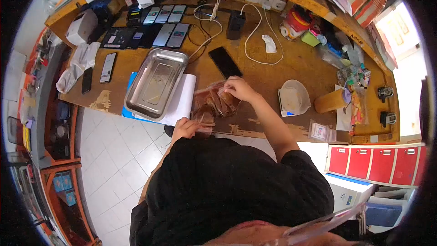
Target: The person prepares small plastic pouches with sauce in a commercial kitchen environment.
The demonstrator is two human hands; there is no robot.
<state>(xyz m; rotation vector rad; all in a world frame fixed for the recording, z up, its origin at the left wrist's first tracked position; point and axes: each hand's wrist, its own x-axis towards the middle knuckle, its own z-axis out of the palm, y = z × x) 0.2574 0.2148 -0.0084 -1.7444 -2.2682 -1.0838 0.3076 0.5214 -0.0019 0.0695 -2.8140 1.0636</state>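
Note:
A clear plastic bag with brown strips or pieces (pixel 216 101) lies at the desk's front edge, right of a metal tray (pixel 157 82). My left hand (pixel 185 128) pinches the bag's lower left end. At its upper right, my right hand (pixel 238 88) has its fingers pressed together on the bag. The tray rests on white paper (pixel 185 95) over something blue. Just above my right hand lies a black phone (pixel 225 63). What exactly the brown pieces are cannot be made out.
Several phones (pixel 169 34) lie at the back left. A white cable (pixel 259 62) loops across the back. To the right stand a white bowl (pixel 296 98) and an orange-brown container (pixel 330 100). A small plastic bag (pixel 320 131) is at the front right edge.

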